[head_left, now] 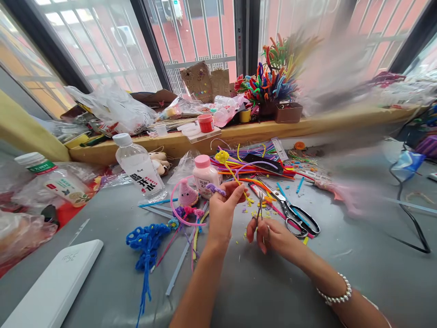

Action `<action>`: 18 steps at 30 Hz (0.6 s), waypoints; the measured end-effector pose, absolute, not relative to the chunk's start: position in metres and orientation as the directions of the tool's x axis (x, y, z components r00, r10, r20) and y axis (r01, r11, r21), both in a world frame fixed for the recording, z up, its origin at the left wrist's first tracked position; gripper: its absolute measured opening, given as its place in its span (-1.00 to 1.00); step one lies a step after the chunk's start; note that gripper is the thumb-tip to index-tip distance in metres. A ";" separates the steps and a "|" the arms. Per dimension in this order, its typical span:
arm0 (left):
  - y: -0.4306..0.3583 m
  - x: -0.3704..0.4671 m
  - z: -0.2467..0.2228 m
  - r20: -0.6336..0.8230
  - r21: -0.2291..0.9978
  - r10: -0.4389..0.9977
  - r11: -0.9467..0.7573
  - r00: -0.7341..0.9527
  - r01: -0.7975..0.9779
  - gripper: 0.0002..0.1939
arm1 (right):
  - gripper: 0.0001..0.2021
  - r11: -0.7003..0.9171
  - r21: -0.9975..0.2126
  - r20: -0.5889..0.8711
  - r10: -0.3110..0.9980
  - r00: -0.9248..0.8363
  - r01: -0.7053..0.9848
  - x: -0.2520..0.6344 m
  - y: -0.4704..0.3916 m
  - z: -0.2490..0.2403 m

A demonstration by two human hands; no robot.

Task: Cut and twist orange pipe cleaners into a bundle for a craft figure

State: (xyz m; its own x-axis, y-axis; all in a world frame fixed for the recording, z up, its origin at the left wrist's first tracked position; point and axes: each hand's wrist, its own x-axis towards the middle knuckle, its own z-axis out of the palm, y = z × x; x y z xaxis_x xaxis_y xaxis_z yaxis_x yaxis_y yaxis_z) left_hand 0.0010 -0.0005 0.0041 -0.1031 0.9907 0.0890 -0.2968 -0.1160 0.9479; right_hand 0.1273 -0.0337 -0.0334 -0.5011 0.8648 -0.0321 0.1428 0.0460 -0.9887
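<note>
My left hand (223, 205) is closed, pinching the stem of a yellow pipe-cleaner flower (222, 157) that points up and to the left. A curled purple pipe-cleaner piece (215, 189) shows at its knuckles; whether it is worn or lies behind, I cannot tell. My right hand (268, 232) is closed round small scissors (260, 207), their blades upward, just below the stem's lower end. Yellow clippings lie beneath both hands. Large black-handled scissors (295, 214) rest to the right. Left of my left hand are a pink crocheted figure (187, 195) and a blue pipe-cleaner piece (146, 243).
A pink-capped bottle (205, 175) and a clear water bottle (138, 168) stand behind. Bundled pipe cleaners (239, 159) lie at the back. A white power bank (56, 287) lies front left, a black cable (413, 223) at right. The window ledge (184, 142) is crowded.
</note>
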 end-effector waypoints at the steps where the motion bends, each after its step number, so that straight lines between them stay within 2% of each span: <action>1: -0.001 0.001 0.004 0.089 0.948 0.990 -0.118 -0.107 -0.297 -0.78 | -0.30 0.063 -0.986 -0.027 0.857 -0.514 0.157 0.127 -0.035 -0.033; 5: -0.001 0.003 0.004 0.084 0.953 0.991 -0.112 -0.107 -0.281 -0.78 | -0.28 0.158 -0.959 -0.013 0.807 -0.591 0.237 0.128 -0.039 -0.027; 10: -0.002 0.004 0.005 0.087 0.960 0.991 -0.111 -0.101 -0.259 -0.76 | -0.28 0.257 -0.932 0.041 0.776 -0.629 0.256 0.130 -0.040 -0.017; 18: -0.003 0.004 0.004 0.080 0.964 0.993 -0.099 -0.085 -0.248 -0.75 | -0.28 0.247 -0.934 0.027 0.770 -0.637 0.258 0.131 -0.039 -0.016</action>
